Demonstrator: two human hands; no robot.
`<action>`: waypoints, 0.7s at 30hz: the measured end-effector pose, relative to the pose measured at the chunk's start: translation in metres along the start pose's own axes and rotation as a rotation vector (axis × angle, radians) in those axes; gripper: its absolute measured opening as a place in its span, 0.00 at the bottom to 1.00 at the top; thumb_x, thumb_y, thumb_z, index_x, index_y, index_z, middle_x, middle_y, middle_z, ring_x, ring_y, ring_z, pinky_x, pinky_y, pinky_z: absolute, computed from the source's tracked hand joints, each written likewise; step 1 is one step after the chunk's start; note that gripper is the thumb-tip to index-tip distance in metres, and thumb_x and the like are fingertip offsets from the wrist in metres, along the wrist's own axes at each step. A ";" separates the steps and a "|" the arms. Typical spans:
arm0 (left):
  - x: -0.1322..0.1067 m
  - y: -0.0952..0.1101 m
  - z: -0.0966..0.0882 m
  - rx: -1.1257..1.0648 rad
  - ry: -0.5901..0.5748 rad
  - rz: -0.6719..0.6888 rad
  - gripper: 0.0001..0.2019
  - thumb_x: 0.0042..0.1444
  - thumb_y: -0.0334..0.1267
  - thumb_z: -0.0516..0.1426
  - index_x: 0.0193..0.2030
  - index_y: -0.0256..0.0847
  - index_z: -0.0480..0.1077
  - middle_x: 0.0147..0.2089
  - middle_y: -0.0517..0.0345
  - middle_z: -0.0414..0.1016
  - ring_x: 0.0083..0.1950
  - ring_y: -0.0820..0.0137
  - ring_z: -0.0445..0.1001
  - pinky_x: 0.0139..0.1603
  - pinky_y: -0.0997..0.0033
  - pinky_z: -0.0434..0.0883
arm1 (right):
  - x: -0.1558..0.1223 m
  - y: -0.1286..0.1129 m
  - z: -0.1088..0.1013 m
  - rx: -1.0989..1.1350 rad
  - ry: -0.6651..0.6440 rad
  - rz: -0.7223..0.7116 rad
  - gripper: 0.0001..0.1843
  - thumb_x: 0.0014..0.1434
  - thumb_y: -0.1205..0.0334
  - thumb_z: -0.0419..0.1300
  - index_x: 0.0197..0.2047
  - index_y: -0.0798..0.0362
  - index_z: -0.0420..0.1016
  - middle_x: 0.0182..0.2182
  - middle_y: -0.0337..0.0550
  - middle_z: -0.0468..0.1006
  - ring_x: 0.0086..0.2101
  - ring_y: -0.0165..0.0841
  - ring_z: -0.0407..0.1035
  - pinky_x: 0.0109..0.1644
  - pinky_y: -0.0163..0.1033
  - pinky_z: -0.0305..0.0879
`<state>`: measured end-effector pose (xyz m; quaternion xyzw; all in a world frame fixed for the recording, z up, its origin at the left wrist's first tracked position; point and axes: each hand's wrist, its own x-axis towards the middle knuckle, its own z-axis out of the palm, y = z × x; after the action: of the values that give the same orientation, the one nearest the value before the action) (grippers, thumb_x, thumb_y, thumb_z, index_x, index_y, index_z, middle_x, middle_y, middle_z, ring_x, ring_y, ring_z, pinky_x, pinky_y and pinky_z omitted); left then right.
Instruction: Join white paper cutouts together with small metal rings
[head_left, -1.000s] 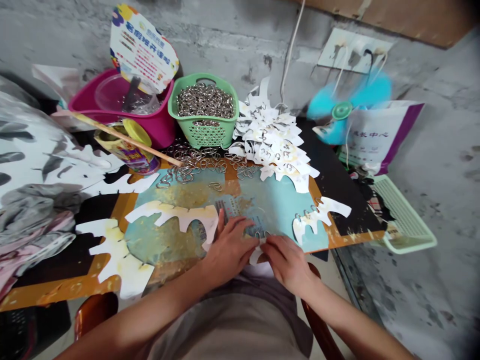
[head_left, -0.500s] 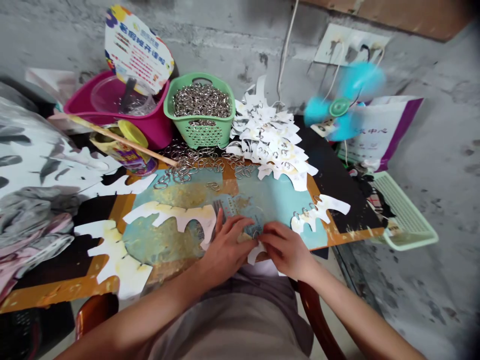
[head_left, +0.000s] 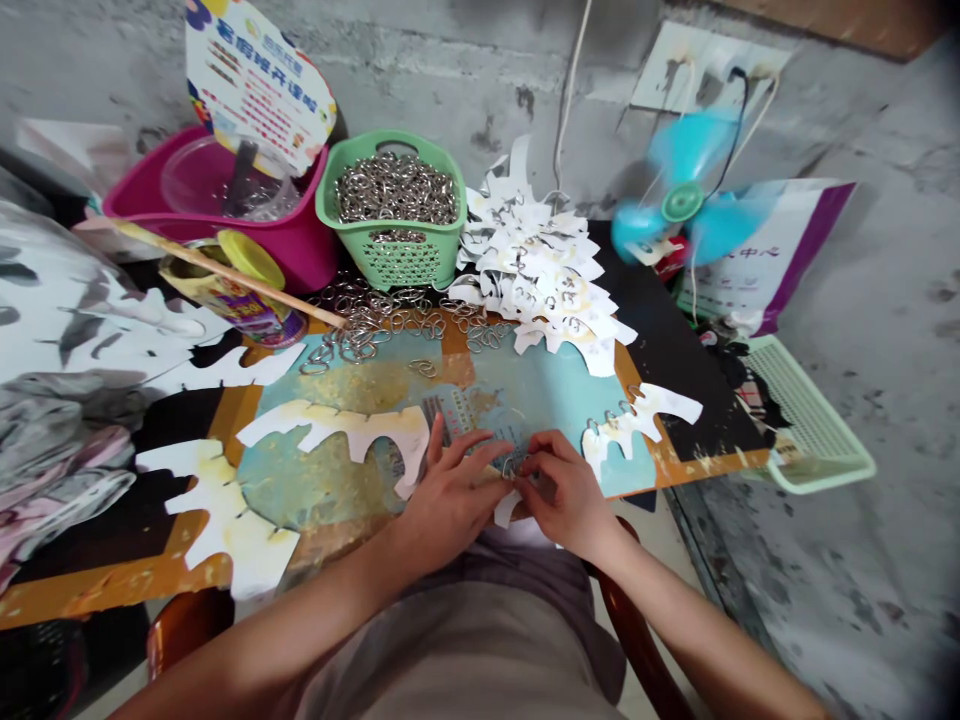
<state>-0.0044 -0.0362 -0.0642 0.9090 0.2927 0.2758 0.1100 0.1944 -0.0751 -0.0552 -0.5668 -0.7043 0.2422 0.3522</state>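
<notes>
At the table's near edge my left hand (head_left: 455, 492) grips a white cut-out strip (head_left: 505, 510) with a scalloped edge, its index finger raised. Most of that strip is hidden under my fingers. My right hand (head_left: 564, 492) pinches at the strip's other end, thumb and fingertips closed on a small metal ring (head_left: 509, 466). Left of my hands lies another cut-out strip (head_left: 352, 425) with yellowish glue and slits along its edge; a second glued piece (head_left: 232, 515) lies further left. To the right rests a strip with several rings fitted (head_left: 628, 425).
Loose metal rings (head_left: 367, 325) lie before a green basket (head_left: 397, 250) full of rings. A pile of ringed strips (head_left: 547, 280) stands beside it. A glue can (head_left: 259, 305) with a stick, a magenta tub (head_left: 307, 235) and a spinning blue fan (head_left: 682, 203) are behind.
My right hand has shifted slightly, its fingers more curled at the ring. My left hand stays nearly in place. The view has tilted a little.
</notes>
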 end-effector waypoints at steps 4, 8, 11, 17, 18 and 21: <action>0.000 -0.001 0.002 -0.011 0.019 0.011 0.08 0.62 0.31 0.58 0.39 0.48 0.78 0.56 0.59 0.77 0.63 0.58 0.68 0.74 0.36 0.34 | 0.001 -0.002 0.003 -0.031 -0.020 0.008 0.06 0.55 0.72 0.59 0.33 0.52 0.72 0.40 0.47 0.70 0.41 0.37 0.71 0.45 0.43 0.73; 0.000 -0.001 0.004 -0.058 0.028 -0.033 0.07 0.64 0.33 0.58 0.39 0.48 0.77 0.50 0.63 0.81 0.64 0.58 0.68 0.74 0.36 0.27 | -0.003 -0.002 0.011 -0.064 0.069 0.018 0.08 0.50 0.74 0.59 0.28 0.51 0.68 0.38 0.44 0.68 0.38 0.36 0.70 0.42 0.41 0.72; -0.001 0.000 0.004 -0.060 0.010 -0.068 0.07 0.64 0.34 0.58 0.41 0.48 0.77 0.49 0.62 0.82 0.66 0.55 0.67 0.73 0.33 0.28 | -0.009 -0.002 0.017 -0.088 0.149 0.027 0.07 0.51 0.73 0.58 0.28 0.51 0.68 0.38 0.45 0.67 0.39 0.36 0.69 0.42 0.41 0.71; -0.001 0.002 0.000 -0.025 -0.017 -0.022 0.10 0.64 0.33 0.56 0.47 0.49 0.77 0.51 0.60 0.81 0.65 0.50 0.65 0.71 0.26 0.30 | -0.013 -0.002 0.017 -0.053 0.172 0.007 0.07 0.52 0.72 0.58 0.29 0.51 0.67 0.39 0.46 0.67 0.41 0.38 0.68 0.44 0.43 0.70; -0.001 0.003 0.000 -0.017 -0.022 -0.013 0.10 0.64 0.32 0.56 0.46 0.49 0.77 0.51 0.60 0.81 0.65 0.50 0.66 0.71 0.26 0.30 | -0.013 -0.003 0.013 -0.029 0.168 0.002 0.06 0.54 0.71 0.59 0.29 0.51 0.68 0.40 0.46 0.68 0.41 0.38 0.68 0.45 0.44 0.70; -0.001 0.003 0.001 0.006 -0.031 0.005 0.10 0.64 0.31 0.55 0.46 0.47 0.77 0.51 0.60 0.80 0.65 0.51 0.66 0.71 0.26 0.31 | -0.015 -0.002 0.000 0.062 0.160 0.017 0.04 0.60 0.68 0.58 0.39 0.50 0.72 0.47 0.50 0.70 0.45 0.40 0.70 0.48 0.45 0.71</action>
<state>-0.0033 -0.0392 -0.0641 0.9142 0.2896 0.2609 0.1112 0.1948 -0.0905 -0.0566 -0.5792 -0.6611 0.2210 0.4225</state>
